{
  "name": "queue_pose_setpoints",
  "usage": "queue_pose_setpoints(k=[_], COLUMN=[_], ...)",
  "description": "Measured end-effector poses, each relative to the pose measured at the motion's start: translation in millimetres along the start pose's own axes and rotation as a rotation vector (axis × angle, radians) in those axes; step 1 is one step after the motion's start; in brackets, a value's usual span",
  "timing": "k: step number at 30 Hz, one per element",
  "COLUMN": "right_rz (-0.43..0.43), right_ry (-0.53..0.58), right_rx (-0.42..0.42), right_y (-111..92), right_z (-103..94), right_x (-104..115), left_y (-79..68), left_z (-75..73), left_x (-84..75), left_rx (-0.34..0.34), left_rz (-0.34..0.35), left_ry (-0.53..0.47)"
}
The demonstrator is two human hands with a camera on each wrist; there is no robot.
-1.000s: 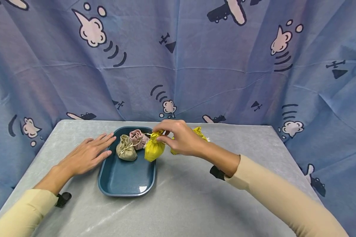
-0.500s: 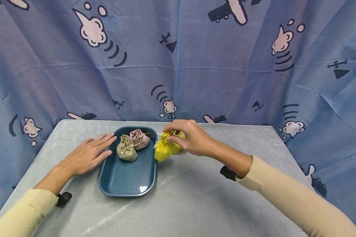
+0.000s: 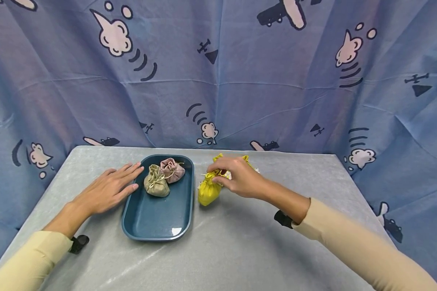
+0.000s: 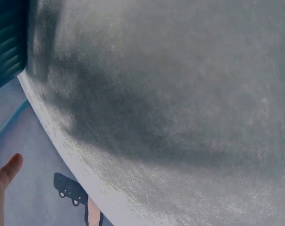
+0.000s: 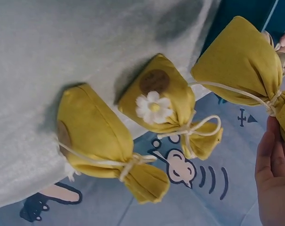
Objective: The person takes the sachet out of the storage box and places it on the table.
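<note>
My right hand (image 3: 242,178) pinches the gathered neck of a yellow drawstring pouch (image 3: 208,192), just right of the blue tray (image 3: 156,226). In the right wrist view this pouch (image 5: 243,61) hangs from the fingers, its white cord loose. Two more yellow pouches stand on the table beyond that hand, mostly hidden by it in the head view; the right wrist view shows one with a white flower (image 5: 154,106) and another (image 5: 97,132) beside it. My left hand (image 3: 109,190) lies with fingers extended at the tray's left rim. Inside the tray sit a beige pouch (image 3: 156,186) and a pink pouch (image 3: 172,171).
A grey table (image 3: 240,246) carries everything, its far edge close behind the tray and pouches. Behind it hangs a blue printed curtain (image 3: 262,109). The near part of the tray shows bare bottom.
My right hand has carried the yellow pouch rightward from over the tray's right rim, then slightly nearer and lower. The left hand and the tray have stayed put.
</note>
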State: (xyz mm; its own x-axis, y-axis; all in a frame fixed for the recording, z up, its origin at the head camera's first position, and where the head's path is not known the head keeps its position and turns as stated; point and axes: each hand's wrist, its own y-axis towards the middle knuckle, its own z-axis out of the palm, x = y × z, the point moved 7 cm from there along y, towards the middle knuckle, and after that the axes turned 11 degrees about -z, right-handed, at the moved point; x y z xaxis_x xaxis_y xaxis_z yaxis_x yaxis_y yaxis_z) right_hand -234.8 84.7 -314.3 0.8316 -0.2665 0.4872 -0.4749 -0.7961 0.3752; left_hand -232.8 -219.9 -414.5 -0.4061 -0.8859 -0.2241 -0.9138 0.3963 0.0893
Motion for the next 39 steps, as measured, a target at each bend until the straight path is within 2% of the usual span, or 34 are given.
queue_pose_setpoints(k=[12,20,25,31,39], right_rz=[0.062,0.102,0.124,0.122,0.104], right_ry=[-0.011,0.029,0.072,0.070,0.077], right_rx=[0.054,0.056,0.041,0.040,-0.003], right_y=[-10.5,-14.3,-14.1,-11.8,0.6], right_z=[20.5,32.0,32.2,28.3,15.9], right_x=[-16.5,-24.3,-26.1,-25.2,-18.9], left_y=[1.6,1.4,0.9,0.4,-0.9], left_z=[-0.2,-0.6,-1.0,-1.3,-2.1], left_x=[0.0,-0.7,-1.0,-1.1,-1.5], left_rx=[0.001,-0.004,-0.002,-0.003,-0.023], left_rz=[-0.003,-0.001,-0.004,-0.005,0.014], left_ry=[0.000,0.003,0.001,-0.001,-0.002])
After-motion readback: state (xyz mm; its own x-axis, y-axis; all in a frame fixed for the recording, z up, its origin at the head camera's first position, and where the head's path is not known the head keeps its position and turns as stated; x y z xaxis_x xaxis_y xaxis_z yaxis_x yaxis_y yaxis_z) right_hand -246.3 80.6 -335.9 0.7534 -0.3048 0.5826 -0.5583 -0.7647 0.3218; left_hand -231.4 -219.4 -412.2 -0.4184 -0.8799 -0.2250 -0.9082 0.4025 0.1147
